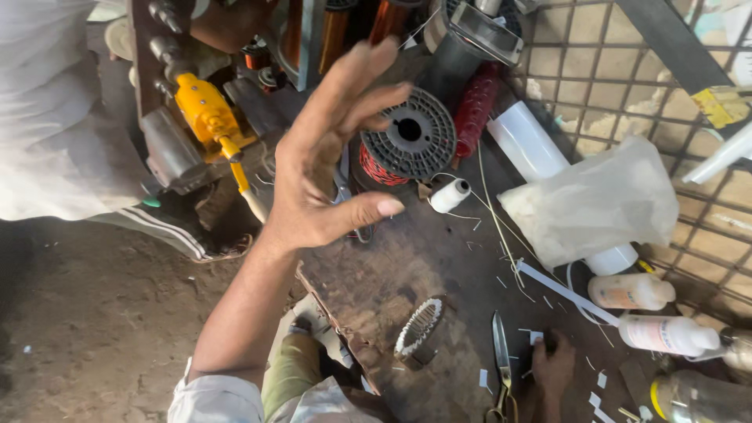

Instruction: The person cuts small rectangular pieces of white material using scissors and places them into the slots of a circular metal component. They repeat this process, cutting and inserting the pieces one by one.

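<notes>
The left hand (329, 157) hovers spread and empty just before the grey plastic spool of red wire (407, 141), nearer it than the right hand (554, 368), which rests empty on the counter (392, 274) beside steel scissors (501, 352)

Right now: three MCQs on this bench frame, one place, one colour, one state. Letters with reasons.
1. Where do the scissors lie?
A. On the bench by the right hand
B. On top of the wire spool
C. Inside the plastic bag

2. What colour is the wire on the grey wire spool?
A. Green
B. Red
C. White

3. How is the left hand?
A. Closed on the scissors
B. Flat on the dirt floor
C. Raised, fingers spread, holding nothing

Answers:
1 A, they lie on the dark board just left of the hand resting there.
2 B, red turns show under the grey flange.
3 C, the palm is open in the air above the bench, with nothing in it.
</notes>
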Motion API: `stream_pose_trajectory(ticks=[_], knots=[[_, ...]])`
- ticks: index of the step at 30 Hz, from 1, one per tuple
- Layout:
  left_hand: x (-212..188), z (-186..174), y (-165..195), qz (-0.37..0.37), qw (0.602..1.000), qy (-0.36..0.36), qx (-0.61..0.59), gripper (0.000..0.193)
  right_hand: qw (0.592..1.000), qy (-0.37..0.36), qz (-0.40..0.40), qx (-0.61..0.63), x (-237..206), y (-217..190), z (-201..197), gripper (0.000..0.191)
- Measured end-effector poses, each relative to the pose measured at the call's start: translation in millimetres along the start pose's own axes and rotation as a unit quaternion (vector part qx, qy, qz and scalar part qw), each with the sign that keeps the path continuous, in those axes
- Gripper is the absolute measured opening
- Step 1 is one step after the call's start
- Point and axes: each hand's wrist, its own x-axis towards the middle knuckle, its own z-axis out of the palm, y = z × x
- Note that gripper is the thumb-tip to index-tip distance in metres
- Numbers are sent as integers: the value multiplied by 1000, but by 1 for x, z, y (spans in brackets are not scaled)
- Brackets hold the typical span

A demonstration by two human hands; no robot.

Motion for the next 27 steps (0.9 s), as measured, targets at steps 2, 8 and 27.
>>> stream_pose_trajectory(ticks=[2,8,27], knots=[[-16,1,-18,-67,994,36,77,91,999,-9,42,-11,8,3,-10,59],[-22,-22,-46,-69,876,4,477,58,991,-31,122,-52,21,25,-14,77],[-38,-217,-173,25,756,-34,653,32,897,-27,-365,247,501,-697,-23,77]])
